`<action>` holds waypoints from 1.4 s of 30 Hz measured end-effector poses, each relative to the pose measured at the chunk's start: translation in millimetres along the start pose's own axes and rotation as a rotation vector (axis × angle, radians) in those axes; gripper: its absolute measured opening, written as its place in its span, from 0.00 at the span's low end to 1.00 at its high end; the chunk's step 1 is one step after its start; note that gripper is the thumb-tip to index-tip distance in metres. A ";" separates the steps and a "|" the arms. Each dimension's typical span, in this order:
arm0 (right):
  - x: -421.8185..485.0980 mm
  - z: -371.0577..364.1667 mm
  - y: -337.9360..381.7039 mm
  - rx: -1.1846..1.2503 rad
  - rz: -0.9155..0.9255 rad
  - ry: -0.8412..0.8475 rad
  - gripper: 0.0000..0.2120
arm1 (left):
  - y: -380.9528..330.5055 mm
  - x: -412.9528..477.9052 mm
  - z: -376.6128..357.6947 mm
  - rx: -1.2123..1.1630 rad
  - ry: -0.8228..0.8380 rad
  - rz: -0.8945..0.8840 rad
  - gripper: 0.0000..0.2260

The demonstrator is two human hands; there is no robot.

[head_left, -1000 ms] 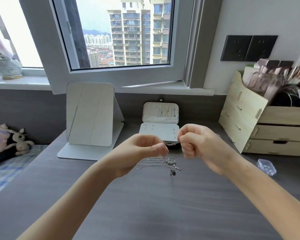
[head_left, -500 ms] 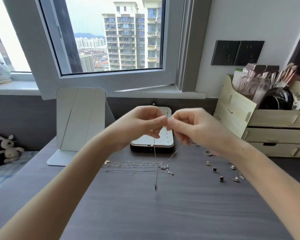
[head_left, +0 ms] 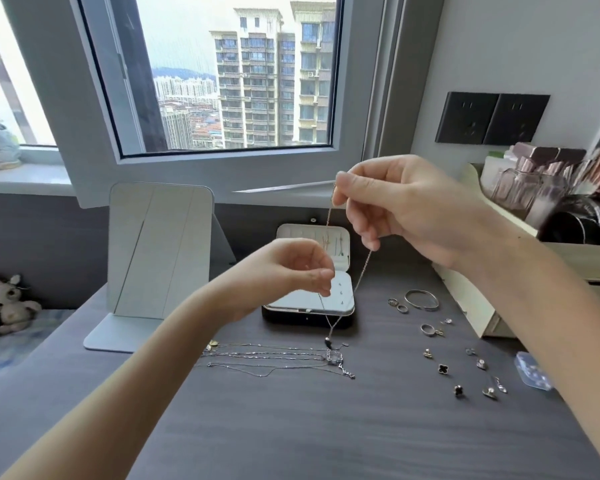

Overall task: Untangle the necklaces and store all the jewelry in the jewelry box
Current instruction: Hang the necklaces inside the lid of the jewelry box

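Observation:
A thin necklace chain (head_left: 362, 268) with a dark pendant (head_left: 327, 342) hangs in the air in front of the open jewelry box (head_left: 309, 308). My right hand (head_left: 406, 209) pinches its upper end, raised above the box. My left hand (head_left: 284, 271) pinches the chain lower down, just left of the box. More silver necklaces (head_left: 274, 358) lie stretched on the desk below. A bangle (head_left: 421, 299), rings (head_left: 397, 305) and several earrings (head_left: 459, 370) lie scattered to the right.
A folding mirror (head_left: 156, 251) stands left of the box. A wooden organizer (head_left: 478, 306) with brushes and bottles fills the right side, a small clear plastic case (head_left: 532, 370) in front of it. Plush toys (head_left: 7, 303) sit far left. An open window is behind.
My right hand has risen with the chain's end while my left hand dropped lower, so the necklace now hangs longer, lifted apart from the others on the desk.

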State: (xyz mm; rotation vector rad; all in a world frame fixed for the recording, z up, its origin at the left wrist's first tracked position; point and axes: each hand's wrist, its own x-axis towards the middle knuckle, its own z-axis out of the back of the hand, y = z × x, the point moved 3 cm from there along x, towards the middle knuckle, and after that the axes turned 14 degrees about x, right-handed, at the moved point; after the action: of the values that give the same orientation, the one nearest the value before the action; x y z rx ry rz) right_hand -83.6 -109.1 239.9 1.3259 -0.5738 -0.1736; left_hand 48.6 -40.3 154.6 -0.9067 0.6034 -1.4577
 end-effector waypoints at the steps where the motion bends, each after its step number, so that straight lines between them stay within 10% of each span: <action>1: 4.3 1.1 -0.1 -0.025 0.001 -0.003 0.11 | 6.3 4.1 1.8 0.042 -0.008 0.015 0.03; 5: 24.0 9.2 2.3 -0.134 0.012 -0.043 0.12 | 43.8 24.3 15.7 0.154 -0.109 0.142 0.06; 13: 72.4 25.6 -0.4 -0.185 0.001 -0.056 0.12 | 119.2 87.3 25.3 1.096 -0.353 0.235 0.17; 34: 229.0 43.0 -65.3 -0.261 0.075 -0.281 0.12 | 182.3 137.6 12.6 1.012 -0.658 0.066 0.04; 42: 235.9 46.0 -79.5 -0.222 0.056 -0.293 0.11 | 177.8 133.2 13.2 1.025 -0.765 -0.027 0.14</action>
State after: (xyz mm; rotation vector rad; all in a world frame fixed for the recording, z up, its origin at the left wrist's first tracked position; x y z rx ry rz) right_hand 110.2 -271.9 240.3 1.0741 -0.8142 -0.3788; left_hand 169.2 -188.6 40.6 -0.5455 -0.6873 -1.0862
